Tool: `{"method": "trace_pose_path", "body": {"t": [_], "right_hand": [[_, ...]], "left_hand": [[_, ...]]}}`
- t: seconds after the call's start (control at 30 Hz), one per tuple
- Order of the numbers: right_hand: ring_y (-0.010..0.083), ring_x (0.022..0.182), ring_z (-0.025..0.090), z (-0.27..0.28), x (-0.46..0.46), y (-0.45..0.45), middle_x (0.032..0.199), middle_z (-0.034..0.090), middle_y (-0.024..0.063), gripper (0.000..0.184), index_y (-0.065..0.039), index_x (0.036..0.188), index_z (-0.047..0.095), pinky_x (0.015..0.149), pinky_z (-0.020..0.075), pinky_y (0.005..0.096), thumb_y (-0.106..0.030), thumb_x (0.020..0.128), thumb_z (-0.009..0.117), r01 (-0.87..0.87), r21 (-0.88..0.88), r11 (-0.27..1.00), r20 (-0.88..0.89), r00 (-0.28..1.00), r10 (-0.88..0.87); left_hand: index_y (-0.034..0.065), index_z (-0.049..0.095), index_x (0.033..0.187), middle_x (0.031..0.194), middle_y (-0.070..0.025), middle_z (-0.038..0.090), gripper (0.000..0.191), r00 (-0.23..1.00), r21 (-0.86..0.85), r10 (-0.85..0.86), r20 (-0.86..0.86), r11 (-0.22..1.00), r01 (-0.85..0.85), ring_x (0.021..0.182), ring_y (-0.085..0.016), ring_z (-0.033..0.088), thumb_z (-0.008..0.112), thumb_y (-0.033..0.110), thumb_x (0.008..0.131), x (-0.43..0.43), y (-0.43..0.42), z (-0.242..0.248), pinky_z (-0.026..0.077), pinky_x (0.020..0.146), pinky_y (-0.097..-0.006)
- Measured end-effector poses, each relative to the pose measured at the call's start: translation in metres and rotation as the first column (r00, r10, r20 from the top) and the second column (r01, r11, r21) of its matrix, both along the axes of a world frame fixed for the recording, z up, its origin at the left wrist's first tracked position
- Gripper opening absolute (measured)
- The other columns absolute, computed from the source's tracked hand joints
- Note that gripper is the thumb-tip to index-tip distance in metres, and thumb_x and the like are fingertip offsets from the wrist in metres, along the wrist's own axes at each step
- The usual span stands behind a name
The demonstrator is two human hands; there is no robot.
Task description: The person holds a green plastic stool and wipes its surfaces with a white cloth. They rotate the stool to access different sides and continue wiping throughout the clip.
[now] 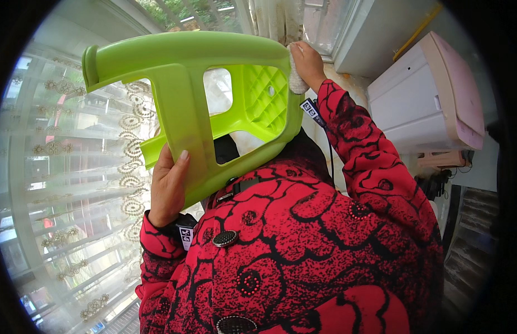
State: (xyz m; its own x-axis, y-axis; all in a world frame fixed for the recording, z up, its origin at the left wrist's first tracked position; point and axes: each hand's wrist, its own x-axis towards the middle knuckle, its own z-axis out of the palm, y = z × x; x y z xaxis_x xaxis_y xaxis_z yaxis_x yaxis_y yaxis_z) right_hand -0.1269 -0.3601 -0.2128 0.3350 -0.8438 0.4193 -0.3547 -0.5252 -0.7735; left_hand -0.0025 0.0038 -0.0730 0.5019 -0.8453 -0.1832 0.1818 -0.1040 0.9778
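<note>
A green plastic stool point(191, 48) is held on its side in front of my body, its ribbed inner side partly showing through the openings. My left hand point(168, 183) grips one of its side panels, thumb lying on the outer face. At the stool's far right end, my right hand point(307, 60) presses a white knitted cloth point(298, 75) against the plastic. The fingers of that hand are closed around the cloth. Where the stool's near edge meets my red and black patterned jacket point(275, 225), I cannot tell whether they touch.
Sheer embroidered curtains point(54, 146) hang along the left in front of a barred window. To the right stands a white cabinet-like appliance point(404, 92) with a pink top. A yellow pipe point(417, 31) runs behind it. A dark cable point(330, 154) hangs beneath my right sleeve.
</note>
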Motion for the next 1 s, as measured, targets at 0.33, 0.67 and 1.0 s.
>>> {"method": "trace_pose_path", "body": {"t": [0.33,0.67,1.0], "right_hand": [[0.0422,0.084,0.061,-0.04,-0.048,0.075,0.089,0.064,0.0245,0.03,-0.004,0.102,0.062,0.074,0.0482,0.0461,-0.03,0.092,0.052,0.061,0.109,0.992,-0.059,0.997,-0.055],[0.0403,0.086,0.063,-0.082,-0.061,0.106,0.089,0.065,0.0243,0.029,-0.001,0.097,0.064,0.075,0.0488,0.0426,-0.027,0.089,0.054,0.016,0.404,0.915,-0.152,0.987,0.05],[0.0417,0.094,0.055,-0.041,0.022,0.033,0.096,0.06,0.0249,0.027,0.002,0.096,0.059,0.082,0.0428,0.0466,-0.024,0.09,0.052,0.174,0.168,0.97,0.098,0.976,-0.192]], "left_hand": [[0.0001,0.047,0.13,0.12,-0.007,0.058,0.034,1.0,0.017,-0.013,0.008,1.0,0.013,0.106,-0.013,0.056,0.047,0.013,0.099,0.001,-0.004,-0.005,0.045,0.091,-0.0273],[0.0001,0.048,0.129,0.118,-0.0077,0.059,0.034,0.999,0.039,0.004,-0.032,0.999,-0.002,0.104,-0.014,0.057,0.049,0.013,0.098,0.004,-0.002,-0.011,0.046,0.09,-0.0272],[0.0005,0.047,0.13,0.118,-0.0048,0.058,0.036,0.999,0.058,-0.023,0.042,0.998,0.021,0.105,-0.011,0.054,0.052,0.015,0.097,0.005,0.003,-0.013,0.044,0.091,-0.0264]]}}
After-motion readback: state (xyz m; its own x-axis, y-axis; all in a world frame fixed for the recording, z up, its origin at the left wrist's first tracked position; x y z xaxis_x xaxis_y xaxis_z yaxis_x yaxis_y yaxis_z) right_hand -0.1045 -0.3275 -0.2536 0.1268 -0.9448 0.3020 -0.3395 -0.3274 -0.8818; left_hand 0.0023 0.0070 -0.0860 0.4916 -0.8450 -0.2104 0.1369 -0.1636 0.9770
